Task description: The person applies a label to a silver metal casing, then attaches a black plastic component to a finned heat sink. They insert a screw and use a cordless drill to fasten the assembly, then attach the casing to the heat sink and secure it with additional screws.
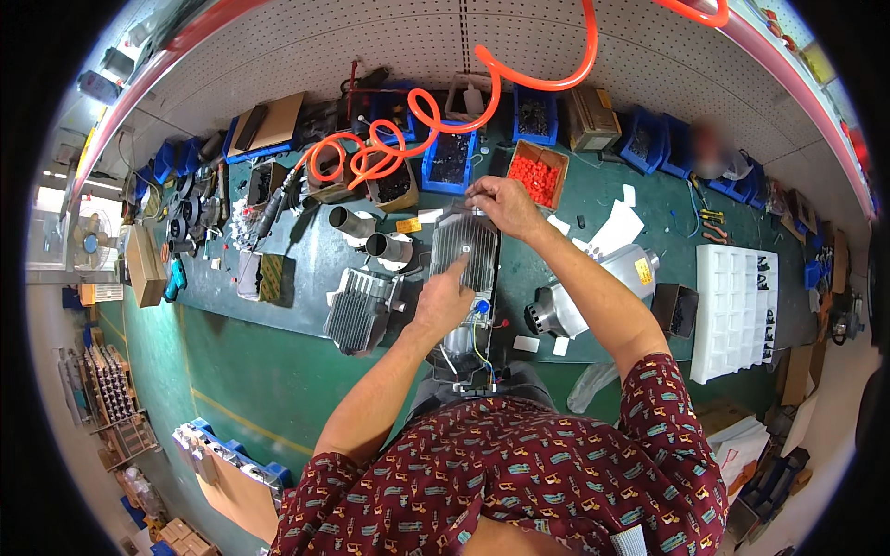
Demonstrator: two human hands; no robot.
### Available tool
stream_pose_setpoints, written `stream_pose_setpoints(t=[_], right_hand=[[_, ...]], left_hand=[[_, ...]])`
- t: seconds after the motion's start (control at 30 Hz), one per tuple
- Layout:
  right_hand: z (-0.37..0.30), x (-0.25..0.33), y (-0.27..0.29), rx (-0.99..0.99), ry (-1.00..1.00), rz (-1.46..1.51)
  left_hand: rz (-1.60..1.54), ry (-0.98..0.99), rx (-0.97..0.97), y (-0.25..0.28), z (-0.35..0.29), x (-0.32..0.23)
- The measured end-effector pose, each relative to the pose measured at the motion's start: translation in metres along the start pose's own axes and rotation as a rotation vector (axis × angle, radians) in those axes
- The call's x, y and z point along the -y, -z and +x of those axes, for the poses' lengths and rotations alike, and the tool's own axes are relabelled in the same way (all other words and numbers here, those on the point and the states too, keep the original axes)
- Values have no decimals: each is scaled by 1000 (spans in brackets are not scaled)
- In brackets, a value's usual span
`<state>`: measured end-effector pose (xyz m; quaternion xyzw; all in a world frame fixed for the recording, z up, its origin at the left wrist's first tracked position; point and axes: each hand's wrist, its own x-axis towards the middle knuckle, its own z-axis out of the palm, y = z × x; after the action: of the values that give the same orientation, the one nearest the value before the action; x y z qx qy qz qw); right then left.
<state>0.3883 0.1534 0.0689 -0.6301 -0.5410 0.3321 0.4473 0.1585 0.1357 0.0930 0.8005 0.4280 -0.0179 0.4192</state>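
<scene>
A grey finned metal housing [451,243] lies lengthwise at the bench's front edge, in front of my body. My left hand [445,298] rests on its near part, index finger stretched out along the fins and the other fingers partly hidden. At the housing's far end my right hand [503,206] is closed in a pinch; what its fingertips hold is too small to make out. A blue round part [481,307] and thin wires [479,343] show at the near end. Left of it lies a second finned housing [360,310], with two metal pipe pieces [389,248] behind.
An orange coiled hose [431,130] hangs above the bench. Blue bins [450,157] and a box of red caps [538,173] line the back. To the right are a silver cylindrical unit [593,292] and a white compartment tray [735,310]. A screwdriver-like power tool [270,218] lies left.
</scene>
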Motion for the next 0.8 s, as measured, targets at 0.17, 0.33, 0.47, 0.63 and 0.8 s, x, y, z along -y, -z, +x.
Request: stream_pose_setpoints(t=[0.17,0.33,0.47,0.63,0.8], right_hand=[[15,-10,0,-32,-209,103],[4,-1,-3,-3,-5,-15],[-25,18,-10,45,296,-225],[-43,11,-17,163,335,-315],[-44,12,-20,221,329,-454]], left_hand=[[-1,-2,-1,1,-1,-2],[6,12,-4,3,-4,-4],[-11,8,-21,0,-2,1],[-56,-14,-54,-2,-1,2],[-105,-73,-109,-4,1,11]])
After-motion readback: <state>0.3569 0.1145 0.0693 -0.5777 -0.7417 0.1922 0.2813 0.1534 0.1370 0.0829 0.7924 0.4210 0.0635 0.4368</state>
